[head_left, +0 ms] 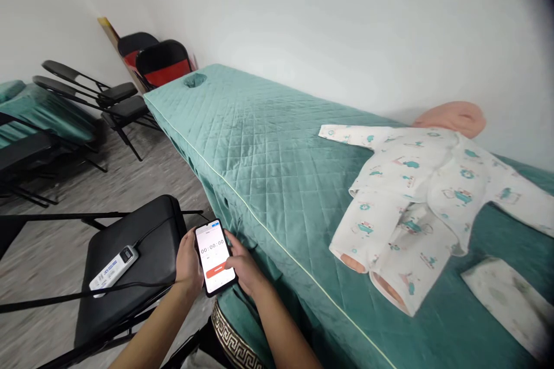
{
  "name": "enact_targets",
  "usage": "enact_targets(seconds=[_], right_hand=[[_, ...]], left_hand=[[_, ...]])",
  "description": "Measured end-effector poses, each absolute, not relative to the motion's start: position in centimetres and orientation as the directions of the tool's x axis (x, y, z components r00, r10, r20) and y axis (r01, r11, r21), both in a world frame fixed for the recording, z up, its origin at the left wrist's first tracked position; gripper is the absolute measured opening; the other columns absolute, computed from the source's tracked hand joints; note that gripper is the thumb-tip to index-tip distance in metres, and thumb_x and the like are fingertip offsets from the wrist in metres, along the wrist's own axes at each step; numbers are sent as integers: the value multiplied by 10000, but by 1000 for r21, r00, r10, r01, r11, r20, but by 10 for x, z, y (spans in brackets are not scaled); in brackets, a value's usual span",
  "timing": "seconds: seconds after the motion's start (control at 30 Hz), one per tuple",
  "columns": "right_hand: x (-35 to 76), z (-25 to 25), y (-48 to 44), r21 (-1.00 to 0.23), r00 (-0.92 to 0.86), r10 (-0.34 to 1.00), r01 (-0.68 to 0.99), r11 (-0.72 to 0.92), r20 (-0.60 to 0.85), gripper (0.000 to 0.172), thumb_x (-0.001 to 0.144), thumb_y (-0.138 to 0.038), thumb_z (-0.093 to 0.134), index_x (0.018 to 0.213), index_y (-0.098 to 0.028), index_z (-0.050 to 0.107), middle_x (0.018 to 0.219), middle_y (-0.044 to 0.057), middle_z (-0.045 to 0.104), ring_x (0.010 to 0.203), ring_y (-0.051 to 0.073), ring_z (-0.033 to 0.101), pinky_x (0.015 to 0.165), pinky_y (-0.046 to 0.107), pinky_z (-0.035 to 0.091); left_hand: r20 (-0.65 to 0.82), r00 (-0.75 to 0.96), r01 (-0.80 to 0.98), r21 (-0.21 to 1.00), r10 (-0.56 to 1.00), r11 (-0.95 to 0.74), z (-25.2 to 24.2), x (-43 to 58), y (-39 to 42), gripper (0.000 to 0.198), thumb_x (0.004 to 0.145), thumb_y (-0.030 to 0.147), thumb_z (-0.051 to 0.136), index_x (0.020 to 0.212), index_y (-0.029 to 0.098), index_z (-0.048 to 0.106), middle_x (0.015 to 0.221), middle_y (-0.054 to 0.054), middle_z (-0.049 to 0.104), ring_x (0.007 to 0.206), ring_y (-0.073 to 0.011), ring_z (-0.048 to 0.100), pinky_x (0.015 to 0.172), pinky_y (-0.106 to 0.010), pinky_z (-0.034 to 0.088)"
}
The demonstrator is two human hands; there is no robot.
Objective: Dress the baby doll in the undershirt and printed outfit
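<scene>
Between my two hands, low in the head view, is a smartphone (215,253) with a lit white screen that reads 00:00:00 above an orange button. My left hand (188,262) grips its left edge. On the other side my right hand (244,268) holds the right edge, its thumb over the screen near the orange button. To the right, on a green quilted bed (268,155), lies a doll dressed in a white printed top (415,167) and matching trousers (367,225). The doll's head (452,118) is at the wall side. A folded pale cloth (511,300) lies near its legs.
A black chair (151,242) stands to my left, with a white power strip (115,271) and its cable on the seat. Several folding chairs (125,106) and another green-covered bed (47,112) are farther left. A white wall (346,40) runs along the bed's far side.
</scene>
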State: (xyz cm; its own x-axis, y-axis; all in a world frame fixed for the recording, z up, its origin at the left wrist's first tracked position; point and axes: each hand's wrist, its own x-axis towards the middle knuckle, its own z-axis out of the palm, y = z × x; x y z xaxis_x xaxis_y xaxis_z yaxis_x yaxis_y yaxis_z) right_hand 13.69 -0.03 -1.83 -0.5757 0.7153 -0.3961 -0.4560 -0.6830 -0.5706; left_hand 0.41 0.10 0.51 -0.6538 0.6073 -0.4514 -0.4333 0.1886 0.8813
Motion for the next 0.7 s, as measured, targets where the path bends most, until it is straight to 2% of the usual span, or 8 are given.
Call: enact_targets(seconds=[0.33,0.7], right_hand=[[136,-20,0,-579,-584,716,-453,-678,-381,1028,529,-92,555,1524,-311,422,1095,16,711,904,216,671,750,308,487],[136,-20,0,-574,-592,713,-456,-680,-376,1022,530,-91,552,1520,-307,426,1115,17,712,934,229,668,750,314,490]], left_hand=[[-453,-650,-436,880,610,189,2,3,1,274,886,338,614,1125,209,648,980,-30,720,834,-172,692,788,-317,556],[-464,-653,-428,878,598,214,4,3,2,276,886,319,618,1138,207,639,967,-26,720,822,-166,692,810,-316,554]])
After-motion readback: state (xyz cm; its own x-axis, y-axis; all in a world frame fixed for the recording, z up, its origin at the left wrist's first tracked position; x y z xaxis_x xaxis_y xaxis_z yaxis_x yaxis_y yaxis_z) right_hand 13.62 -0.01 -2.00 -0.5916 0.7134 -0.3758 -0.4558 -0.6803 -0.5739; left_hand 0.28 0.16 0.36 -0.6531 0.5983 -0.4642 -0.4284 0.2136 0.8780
